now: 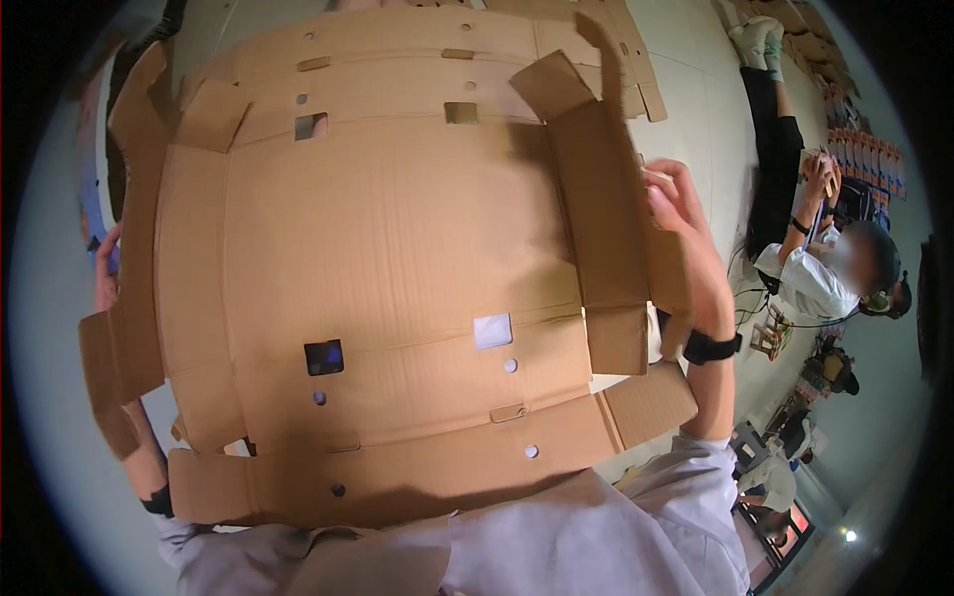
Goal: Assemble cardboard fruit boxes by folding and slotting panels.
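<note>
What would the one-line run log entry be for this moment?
left hand: grips left flap | right hand: folds right side flap upward | cardboard sheet: flat, die-cut, unassembled | another person: seated right

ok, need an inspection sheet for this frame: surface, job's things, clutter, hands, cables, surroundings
surface: pale floor under the work.
job's things: flat die-cut cardboard box blank with slots and holes, side flaps partly raised.
clutter: more cardboard blanks lie beyond it.
hands: left hand at the left flap edge; right hand on the raised right flap; black wristbands on both.
cables: thin cables on the floor beside the seated person.
surroundings: another person sits on the floor at right, a row of coloured packages beside them.
</note>
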`<state>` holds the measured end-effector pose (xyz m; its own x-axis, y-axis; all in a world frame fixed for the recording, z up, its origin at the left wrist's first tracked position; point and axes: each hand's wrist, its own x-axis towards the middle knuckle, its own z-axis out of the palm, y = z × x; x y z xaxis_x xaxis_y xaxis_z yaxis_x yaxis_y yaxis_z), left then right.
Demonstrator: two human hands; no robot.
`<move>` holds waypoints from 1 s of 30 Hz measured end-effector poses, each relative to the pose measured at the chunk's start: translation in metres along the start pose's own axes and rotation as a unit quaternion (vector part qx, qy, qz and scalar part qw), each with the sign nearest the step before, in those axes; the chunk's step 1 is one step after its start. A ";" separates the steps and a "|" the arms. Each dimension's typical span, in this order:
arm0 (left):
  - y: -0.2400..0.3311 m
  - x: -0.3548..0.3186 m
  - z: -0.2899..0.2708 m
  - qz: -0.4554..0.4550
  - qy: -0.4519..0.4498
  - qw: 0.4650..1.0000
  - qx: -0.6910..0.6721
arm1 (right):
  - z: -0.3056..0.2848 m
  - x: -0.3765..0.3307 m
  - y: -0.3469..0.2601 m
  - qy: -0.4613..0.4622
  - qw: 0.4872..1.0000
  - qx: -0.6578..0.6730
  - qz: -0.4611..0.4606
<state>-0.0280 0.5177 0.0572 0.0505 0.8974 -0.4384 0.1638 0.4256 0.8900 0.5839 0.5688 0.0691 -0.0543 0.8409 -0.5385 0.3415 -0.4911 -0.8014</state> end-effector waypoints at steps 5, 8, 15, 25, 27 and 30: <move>-0.013 0.016 0.046 -0.030 0.021 0.999 0.021 | 0.025 0.023 0.006 -0.036 0.994 -0.097 -0.033; -0.026 0.025 0.050 -0.085 0.047 0.995 -0.007 | 0.020 0.030 0.018 -0.014 0.999 -0.051 0.012; -0.069 0.036 0.038 -0.121 0.093 0.988 -0.018 | 0.020 0.036 0.085 0.051 0.991 0.099 0.075; -0.109 -0.053 -0.054 -0.092 0.043 0.995 0.023 | -0.053 -0.065 0.105 -0.069 0.986 -0.149 0.002; -0.106 -0.074 -0.075 -0.097 0.024 0.994 0.050 | -0.059 -0.093 0.099 -0.078 0.919 0.376 0.087; -0.103 -0.086 -0.075 -0.094 -0.022 0.992 0.086 | -0.038 -0.125 0.099 -0.065 0.909 0.402 0.089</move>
<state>-0.1228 0.4057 0.0126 0.0445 0.7964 -0.6031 0.3397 0.5557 0.7588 0.6595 0.4239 0.0670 -0.1941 0.7230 -0.6630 -0.4369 -0.6689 -0.6014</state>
